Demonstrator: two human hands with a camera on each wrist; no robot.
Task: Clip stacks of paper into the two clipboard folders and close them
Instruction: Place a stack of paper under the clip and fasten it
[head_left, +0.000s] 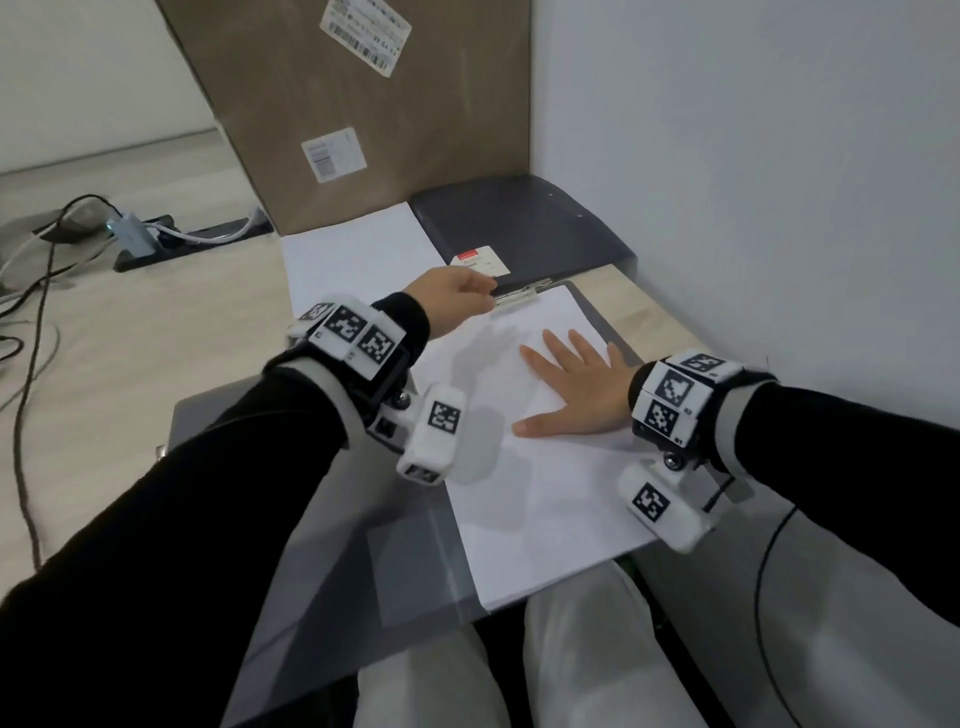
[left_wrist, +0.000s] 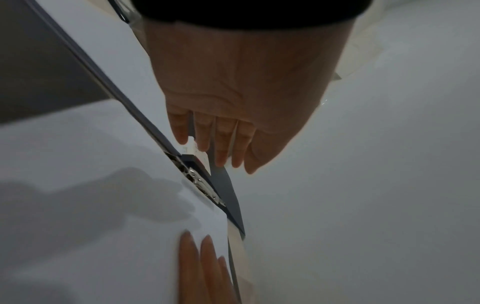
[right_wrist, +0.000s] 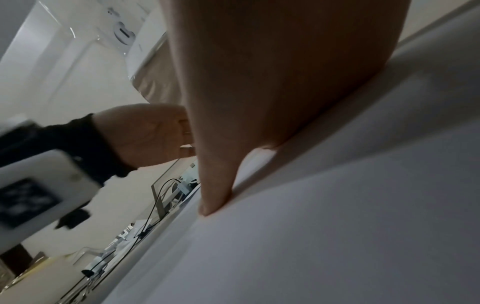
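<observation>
Head view: right hand (head_left: 576, 387) flat on paper (head_left: 545, 467) in open folder (head_left: 322, 545); left hand (head_left: 452, 301) grip unclear.

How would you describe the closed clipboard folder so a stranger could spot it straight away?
Find the big brown cardboard box leaning on the white wall. At its foot, right of a loose paper stack, lies the closed folder. It alone is dark grey, shut, with a small red-and-white label.
</observation>
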